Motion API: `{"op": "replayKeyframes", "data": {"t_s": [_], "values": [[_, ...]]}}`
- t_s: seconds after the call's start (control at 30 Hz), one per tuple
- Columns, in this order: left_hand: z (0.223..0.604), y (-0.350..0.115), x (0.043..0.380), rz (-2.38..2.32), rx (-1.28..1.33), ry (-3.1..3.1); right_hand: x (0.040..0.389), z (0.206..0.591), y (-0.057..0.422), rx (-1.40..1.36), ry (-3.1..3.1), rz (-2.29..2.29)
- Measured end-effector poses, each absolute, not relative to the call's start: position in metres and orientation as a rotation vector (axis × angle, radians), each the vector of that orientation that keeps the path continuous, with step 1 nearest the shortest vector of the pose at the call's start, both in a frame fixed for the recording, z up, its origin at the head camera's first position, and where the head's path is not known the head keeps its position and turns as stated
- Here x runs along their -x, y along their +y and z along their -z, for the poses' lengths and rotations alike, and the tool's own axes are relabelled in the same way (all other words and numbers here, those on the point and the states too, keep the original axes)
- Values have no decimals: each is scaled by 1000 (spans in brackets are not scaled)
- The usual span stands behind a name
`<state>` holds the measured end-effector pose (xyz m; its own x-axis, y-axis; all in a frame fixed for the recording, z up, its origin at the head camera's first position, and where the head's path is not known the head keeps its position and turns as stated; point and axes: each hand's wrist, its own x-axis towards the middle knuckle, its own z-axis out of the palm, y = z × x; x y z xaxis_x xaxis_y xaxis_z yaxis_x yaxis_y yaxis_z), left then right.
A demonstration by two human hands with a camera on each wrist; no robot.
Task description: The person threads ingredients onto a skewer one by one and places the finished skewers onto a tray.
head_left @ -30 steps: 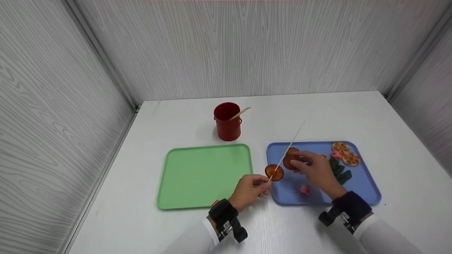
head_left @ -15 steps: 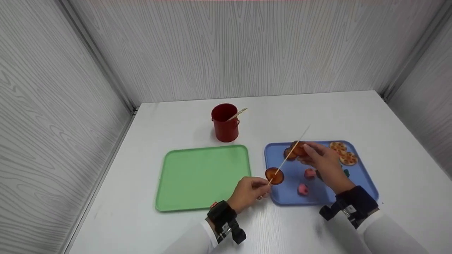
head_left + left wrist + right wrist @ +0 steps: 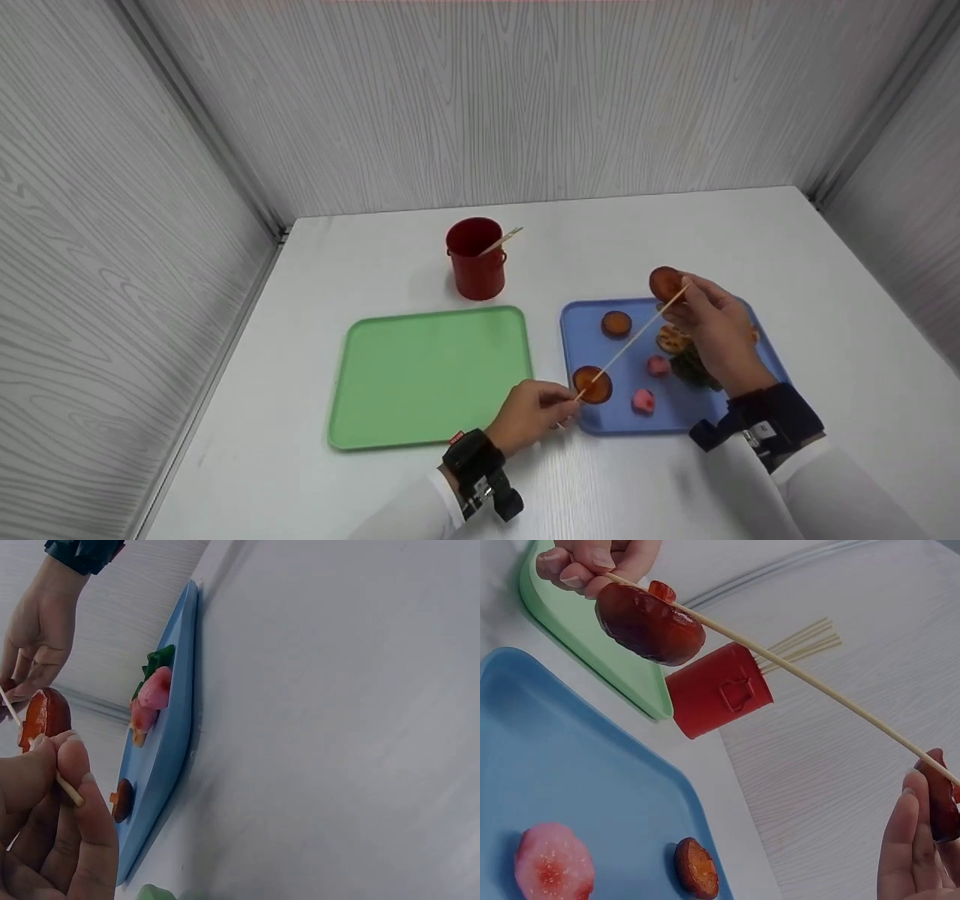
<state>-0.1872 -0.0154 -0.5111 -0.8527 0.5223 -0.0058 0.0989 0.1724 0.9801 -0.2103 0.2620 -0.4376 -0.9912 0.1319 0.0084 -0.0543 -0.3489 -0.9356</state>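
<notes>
My left hand pinches the lower end of a thin wooden skewer between thumb and fingers. A brown mushroom is threaded on it, right by those fingertips. The skewer slants up to the right, over the blue tray. At its far end, my right hand holds a second mushroom between thumb and fingers. In the right wrist view this held mushroom overlaps the skewer's tip; I cannot tell whether the tip is through it. Another mushroom lies on the blue tray.
The blue tray also carries pink pieces, a dark green leafy piece and lotus root slices, partly behind my right hand. A green tray lies to the left. Behind it stands a red bucket with skewers.
My right hand has lifted its mushroom from over the tray, up and right to the skewer's far end. The skewer's tip has swung right and lower; my left hand has barely moved.
</notes>
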Motion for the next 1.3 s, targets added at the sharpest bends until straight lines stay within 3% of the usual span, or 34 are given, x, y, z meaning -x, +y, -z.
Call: {"op": "replayKeyframes", "data": {"t_s": [1.3], "values": [[507,-23,188,-1702,-585,2119,212,448,267,79,-1620,-2310]]}}
